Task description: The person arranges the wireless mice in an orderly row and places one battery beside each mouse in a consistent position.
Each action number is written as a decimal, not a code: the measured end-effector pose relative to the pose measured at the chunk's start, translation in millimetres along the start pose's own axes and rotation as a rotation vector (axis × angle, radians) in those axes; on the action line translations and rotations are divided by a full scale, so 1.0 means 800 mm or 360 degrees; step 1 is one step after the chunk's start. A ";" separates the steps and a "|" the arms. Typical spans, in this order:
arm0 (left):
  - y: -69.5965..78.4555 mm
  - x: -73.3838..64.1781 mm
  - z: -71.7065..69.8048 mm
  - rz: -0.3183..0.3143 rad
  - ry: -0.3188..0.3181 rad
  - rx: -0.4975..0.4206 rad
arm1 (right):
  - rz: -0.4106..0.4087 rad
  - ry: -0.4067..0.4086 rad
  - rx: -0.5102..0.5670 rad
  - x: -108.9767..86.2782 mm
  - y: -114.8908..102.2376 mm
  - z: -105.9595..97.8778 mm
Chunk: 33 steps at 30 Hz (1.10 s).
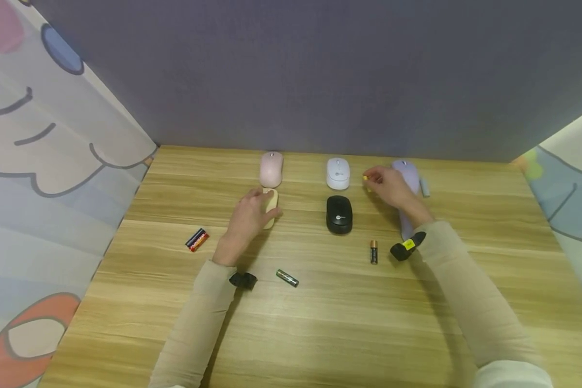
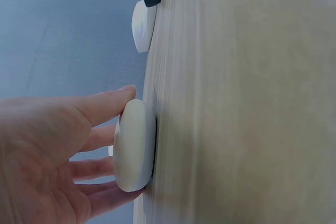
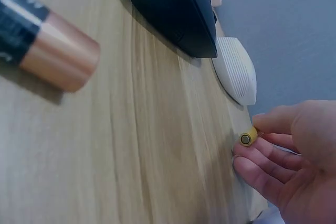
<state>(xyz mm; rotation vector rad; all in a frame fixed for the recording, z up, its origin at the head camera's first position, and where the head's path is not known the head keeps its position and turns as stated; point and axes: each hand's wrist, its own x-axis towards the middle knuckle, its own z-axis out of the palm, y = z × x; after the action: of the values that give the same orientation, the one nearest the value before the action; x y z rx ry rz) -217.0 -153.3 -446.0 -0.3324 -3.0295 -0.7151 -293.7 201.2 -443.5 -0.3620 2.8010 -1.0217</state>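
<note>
My left hand [image 1: 246,215] holds a pale yellow computer mouse [image 1: 272,207] low over the wood, thumb at one end and fingers at the far side. In the left wrist view the mouse [image 2: 134,145] stands at the table surface within that hand's grip. My right hand [image 1: 390,186] pinches a small yellow battery [image 3: 248,137] between thumb and fingertips, its round end showing in the right wrist view. Partly behind that hand lies a lilac mouse [image 1: 407,170], with a grey stick-like piece [image 1: 424,187] beside it. A white mouse [image 1: 338,173] sits left of the right hand.
A pink mouse [image 1: 271,170] stands at the back, and a black mouse [image 1: 339,214] in front of the white one. Two batteries [image 1: 196,240] lie at left, a green-and-dark battery [image 1: 287,278] in front, a copper-topped battery [image 1: 374,252] at right. A grey panel [image 1: 291,81] closes the table's back.
</note>
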 end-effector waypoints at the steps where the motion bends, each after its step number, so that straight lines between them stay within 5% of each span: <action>1: 0.000 0.000 0.000 -0.0009 -0.0003 -0.0008 | 0.0007 -0.0005 0.0000 0.002 0.001 0.001; 13: -0.001 -0.001 -0.001 -0.0035 -0.0010 -0.0020 | 0.0124 -0.0041 -0.0007 0.026 -0.007 0.014; 20: 0.002 -0.001 -0.002 -0.0067 -0.0033 -0.0014 | 0.0262 -0.0079 -0.0002 0.028 -0.017 0.017; 33: 0.003 -0.001 -0.003 -0.0065 -0.0015 -0.0036 | 0.0327 -0.0038 -0.0040 0.032 -0.027 0.020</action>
<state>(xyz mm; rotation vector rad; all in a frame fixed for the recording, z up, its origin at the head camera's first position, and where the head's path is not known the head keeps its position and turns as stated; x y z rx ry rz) -215.6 -152.7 -443.0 -0.2755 -3.0479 -0.7526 -310.8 168.8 -443.0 -0.0857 2.7611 -0.9307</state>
